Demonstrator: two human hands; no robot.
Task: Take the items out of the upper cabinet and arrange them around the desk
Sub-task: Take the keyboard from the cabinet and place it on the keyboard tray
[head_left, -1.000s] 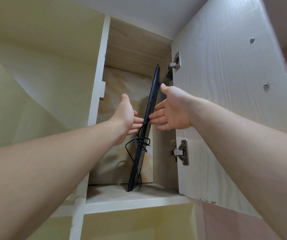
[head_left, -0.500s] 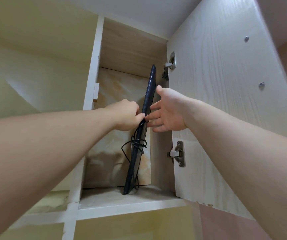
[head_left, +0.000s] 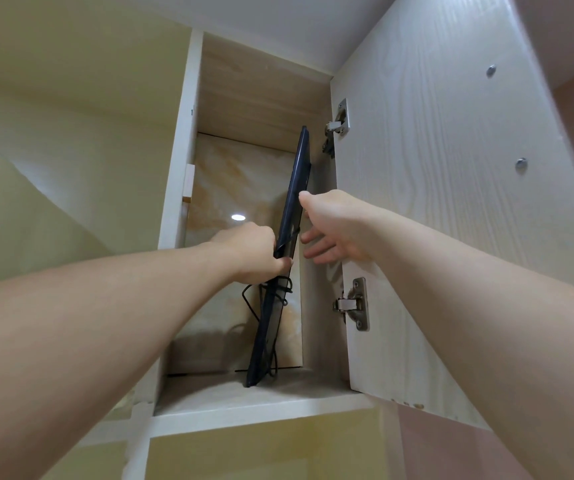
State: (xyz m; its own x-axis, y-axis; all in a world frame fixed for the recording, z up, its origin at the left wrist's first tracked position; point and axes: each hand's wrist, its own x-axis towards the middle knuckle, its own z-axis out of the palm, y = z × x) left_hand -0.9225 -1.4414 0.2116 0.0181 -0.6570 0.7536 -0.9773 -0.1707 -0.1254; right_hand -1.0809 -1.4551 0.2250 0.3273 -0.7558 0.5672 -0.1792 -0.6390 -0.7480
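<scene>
First item not yet out of the upper cabinet (head_left: 188,140).

Mid-frame, our left hand (head_left: 256,252) is gripping the dark flat panel (head_left: 289,233), standing tilted on the shelf with its cable (head_left: 271,296); our right hand (head_left: 339,226) is reaching in, fingers loose. Desk arranging remains, we judge.
</scene>
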